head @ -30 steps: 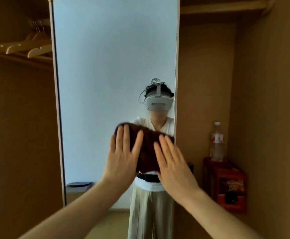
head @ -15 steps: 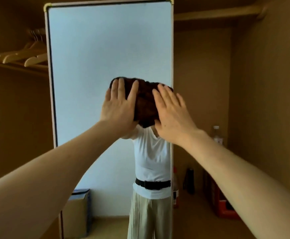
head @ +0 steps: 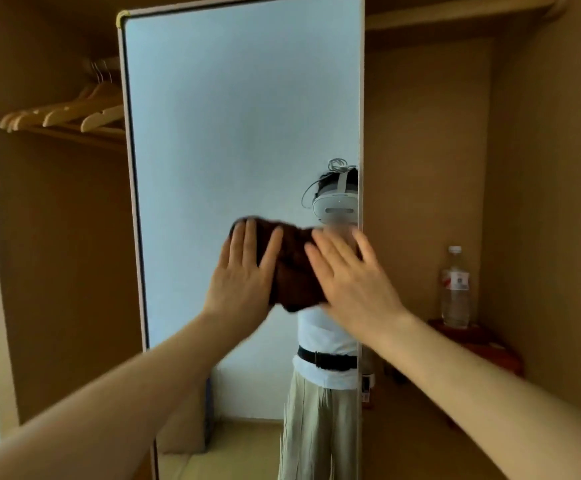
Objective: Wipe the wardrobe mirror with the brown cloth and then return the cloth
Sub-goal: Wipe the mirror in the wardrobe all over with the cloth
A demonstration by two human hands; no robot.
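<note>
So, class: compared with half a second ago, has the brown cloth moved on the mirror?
Yes. The cloth has moved down the mirror: it sits farther below the mirror's top edge, still near its right edge, under both hands.

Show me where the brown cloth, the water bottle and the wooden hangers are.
brown cloth (head: 294, 271): head view, middle between hands.
water bottle (head: 455, 289): head view, its label.
wooden hangers (head: 74, 110): head view, an arm.

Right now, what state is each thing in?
brown cloth: bunched, pressed flat against the glass
mirror: upright, being wiped near its right edge
left hand: open, fingers spread on the cloth
right hand: open, flat on the cloth
water bottle: upright, capped
hangers: hanging, bare
</note>
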